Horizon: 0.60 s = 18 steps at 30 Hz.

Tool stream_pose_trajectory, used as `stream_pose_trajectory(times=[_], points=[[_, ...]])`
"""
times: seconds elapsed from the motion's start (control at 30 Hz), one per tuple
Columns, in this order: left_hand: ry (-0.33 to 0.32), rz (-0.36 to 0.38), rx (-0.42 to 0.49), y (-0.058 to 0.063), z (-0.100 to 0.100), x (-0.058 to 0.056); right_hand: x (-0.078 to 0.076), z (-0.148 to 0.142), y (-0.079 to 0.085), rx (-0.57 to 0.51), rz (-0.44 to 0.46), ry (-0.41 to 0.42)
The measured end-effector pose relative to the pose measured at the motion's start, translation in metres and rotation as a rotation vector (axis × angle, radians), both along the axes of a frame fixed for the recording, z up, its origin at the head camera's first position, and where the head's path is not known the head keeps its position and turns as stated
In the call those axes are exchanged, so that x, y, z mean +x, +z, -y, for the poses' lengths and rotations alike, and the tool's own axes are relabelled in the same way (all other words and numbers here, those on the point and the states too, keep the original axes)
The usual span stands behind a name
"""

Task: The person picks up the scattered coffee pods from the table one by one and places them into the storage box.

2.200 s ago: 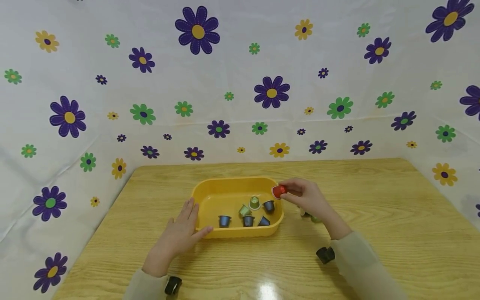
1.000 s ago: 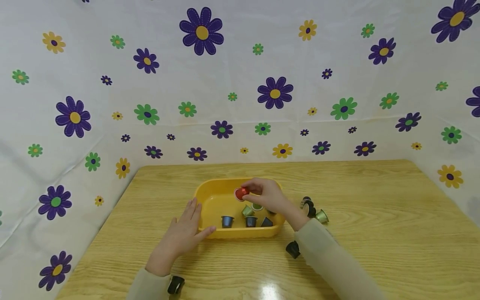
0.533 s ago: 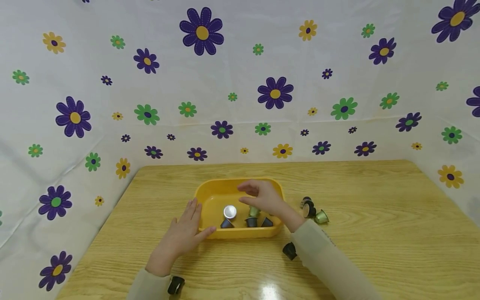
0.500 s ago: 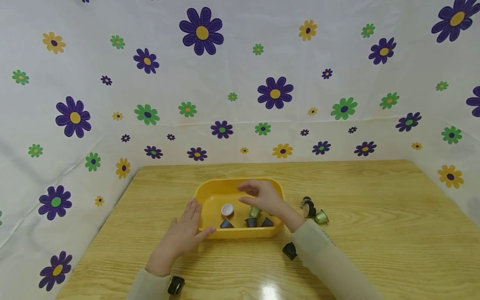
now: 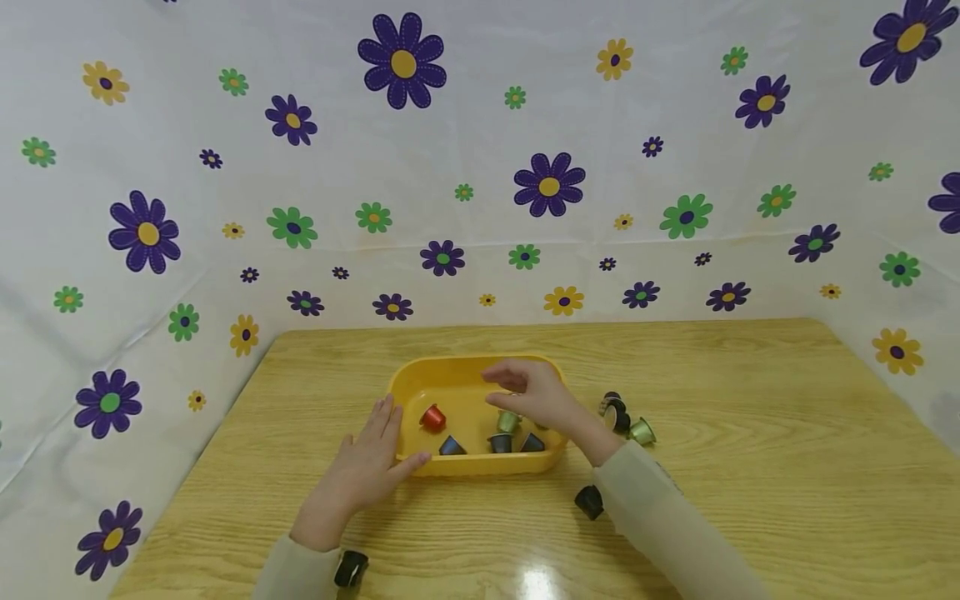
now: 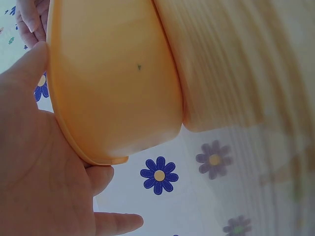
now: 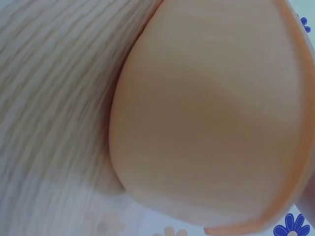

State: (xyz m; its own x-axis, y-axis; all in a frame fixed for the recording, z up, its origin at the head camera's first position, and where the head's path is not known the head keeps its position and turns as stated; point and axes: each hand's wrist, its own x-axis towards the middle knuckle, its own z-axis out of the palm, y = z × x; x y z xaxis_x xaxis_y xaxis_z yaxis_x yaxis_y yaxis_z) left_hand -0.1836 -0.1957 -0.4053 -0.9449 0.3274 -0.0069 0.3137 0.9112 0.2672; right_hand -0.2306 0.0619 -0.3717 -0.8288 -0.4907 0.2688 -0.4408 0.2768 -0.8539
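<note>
Inside a yellow plastic tray point(image 5: 480, 465), a red coffee capsule point(image 5: 432, 418) lies on its side at the left. A blue capsule point(image 5: 452, 446) is tipped near the front wall. Farther right are a green capsule point(image 5: 508, 421), a dark capsule point(image 5: 500, 443) and another dark blue capsule point(image 5: 532, 442). My left hand point(image 5: 363, 467) rests on the tray's left end with straight fingers; the left wrist view shows it against the rim point(image 6: 74, 142). Above the right half of the tray, my right hand point(image 5: 536, 400) holds nothing, thumb and fingers apart. It partly hides capsules beneath.
Black capsules point(image 5: 617, 417) and a green capsule point(image 5: 642, 431) lie on the wooden table point(image 5: 750, 433) right of the tray. One black capsule point(image 5: 589, 502) sits by the right sleeve, another black capsule point(image 5: 351, 568) by the left. A flowered cloth point(image 5: 465, 125) hangs behind.
My right hand carried the red capsule leftward over the tray and let it go. The capsule dropped and rolled left, and the blue one tipped over. My left hand stayed in place.
</note>
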Motion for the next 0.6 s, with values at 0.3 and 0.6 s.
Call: stream_pose_trajectory(times=[0.3, 0.6], points=[[-0.008, 0.002, 0.003, 0.001, -0.001, 0.000, -0.007, -0.016, -0.014, 0.011, -0.005, 0.014], [-0.017, -0.001, 0.013, -0.001, 0.001, -0.001, -0.001, -0.032, -0.011, 0.060, 0.014, -0.020]])
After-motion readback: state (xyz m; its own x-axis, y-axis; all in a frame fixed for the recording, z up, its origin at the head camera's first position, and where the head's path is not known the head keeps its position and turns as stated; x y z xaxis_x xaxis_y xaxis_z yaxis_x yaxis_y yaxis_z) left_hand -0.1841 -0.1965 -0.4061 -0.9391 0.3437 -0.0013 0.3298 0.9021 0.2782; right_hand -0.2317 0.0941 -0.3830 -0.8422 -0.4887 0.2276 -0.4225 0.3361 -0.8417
